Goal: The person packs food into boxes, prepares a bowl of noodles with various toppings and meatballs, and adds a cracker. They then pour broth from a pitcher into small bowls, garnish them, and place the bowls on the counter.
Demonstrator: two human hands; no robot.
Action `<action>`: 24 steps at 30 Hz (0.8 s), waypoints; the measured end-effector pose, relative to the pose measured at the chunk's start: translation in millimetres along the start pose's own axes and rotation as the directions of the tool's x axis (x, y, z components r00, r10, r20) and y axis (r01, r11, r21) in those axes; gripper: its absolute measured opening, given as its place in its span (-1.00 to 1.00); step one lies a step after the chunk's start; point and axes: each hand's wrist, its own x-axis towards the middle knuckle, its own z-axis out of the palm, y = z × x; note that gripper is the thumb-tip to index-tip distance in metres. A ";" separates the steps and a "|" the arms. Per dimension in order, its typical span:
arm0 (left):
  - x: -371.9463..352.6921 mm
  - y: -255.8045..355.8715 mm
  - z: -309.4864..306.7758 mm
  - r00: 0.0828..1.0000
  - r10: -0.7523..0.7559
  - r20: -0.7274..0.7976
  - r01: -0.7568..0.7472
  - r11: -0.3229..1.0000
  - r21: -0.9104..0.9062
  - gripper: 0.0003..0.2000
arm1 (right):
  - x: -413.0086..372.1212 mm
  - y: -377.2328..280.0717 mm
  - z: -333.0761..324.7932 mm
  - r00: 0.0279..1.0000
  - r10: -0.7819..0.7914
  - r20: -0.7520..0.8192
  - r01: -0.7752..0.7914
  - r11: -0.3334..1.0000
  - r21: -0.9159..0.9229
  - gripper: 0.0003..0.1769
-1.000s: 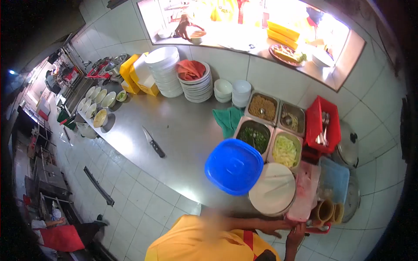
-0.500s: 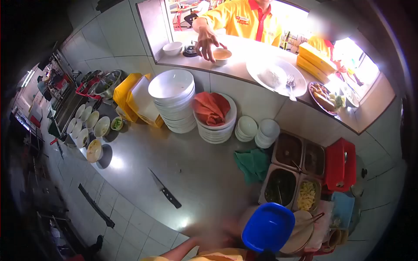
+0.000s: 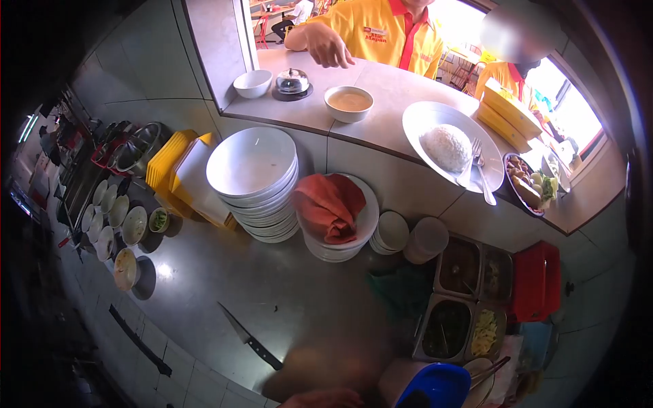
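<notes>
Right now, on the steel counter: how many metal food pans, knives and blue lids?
metal food pans: 4
knife: 1
blue lid: 1
Total: 6

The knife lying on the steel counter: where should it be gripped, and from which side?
Take the knife by its black handle, coming from the lower right in the head view. It lies flat, blade pointing up-left and handle end pointing lower right, with bare counter around it. Fingers can likely close over the handle from above without crossing the blade.
</notes>
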 end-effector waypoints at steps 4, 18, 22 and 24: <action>1.2 1.2 8.3 0.999 0.025 -0.041 -0.029 0.993 -0.115 -0.63 | 10.9 -10.6 -10.2 0.994 0.093 -0.053 -0.095 0.995 -0.035 -0.52; 2.1 2.0 -13.4 0.995 -0.048 0.084 0.059 0.989 -0.136 -0.58 | 24.7 102.8 -6.4 0.858 -0.296 -0.419 0.037 0.850 -0.525 -0.66; -10.1 4.9 0.9 0.992 -0.016 -0.124 0.006 0.997 -0.081 -0.53 | 20.7 -54.1 -58.2 0.934 0.101 -0.343 0.012 0.950 0.312 -0.81; -15.0 13.3 5.0 0.982 0.042 -0.186 -0.034 0.998 0.044 -0.53 | 14.9 -85.4 -80.6 0.946 0.111 -0.303 -0.054 0.980 0.192 -0.88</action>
